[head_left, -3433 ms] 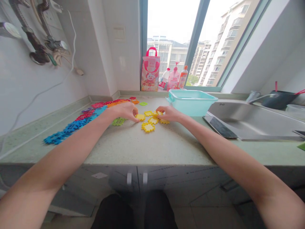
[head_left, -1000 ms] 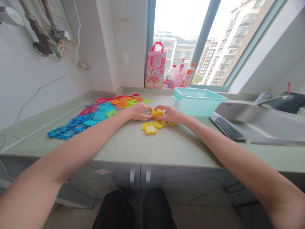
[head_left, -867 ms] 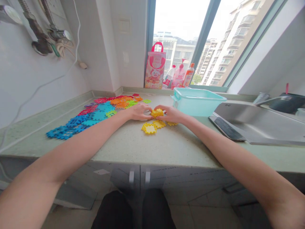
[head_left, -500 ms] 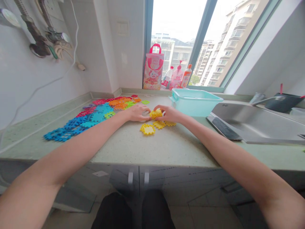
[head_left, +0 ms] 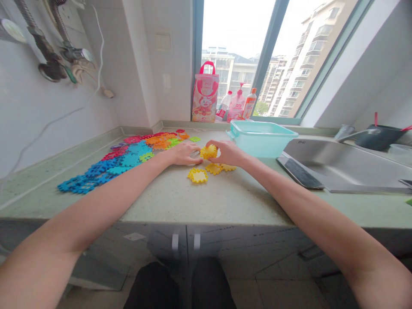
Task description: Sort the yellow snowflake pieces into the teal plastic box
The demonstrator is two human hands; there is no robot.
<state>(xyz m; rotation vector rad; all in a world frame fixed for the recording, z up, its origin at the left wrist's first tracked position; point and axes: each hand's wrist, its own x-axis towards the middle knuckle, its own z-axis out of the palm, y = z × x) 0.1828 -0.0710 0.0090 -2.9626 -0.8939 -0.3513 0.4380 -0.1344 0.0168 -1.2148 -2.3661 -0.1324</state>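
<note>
Bright daylight from the window (head_left: 257, 56), overexposed sky, wide-angle bending at edges.

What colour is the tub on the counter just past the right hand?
Light turquoise, seen clearly in the head view: the plastic tub sits beyond the right hand.

On the counter (head_left: 180, 197), a spread of tiles (head_left: 122, 159) lay left of the hands, a tub (head_left: 260, 139) right of them, the sink (head_left: 341, 165) farther right, bottles (head_left: 236, 105) behind on the sill

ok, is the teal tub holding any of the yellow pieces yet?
Cannot tell: the teal tub shows only its outer wall and rim, while yellow pieces lie on the counter and one stack is in the right hand.
</note>
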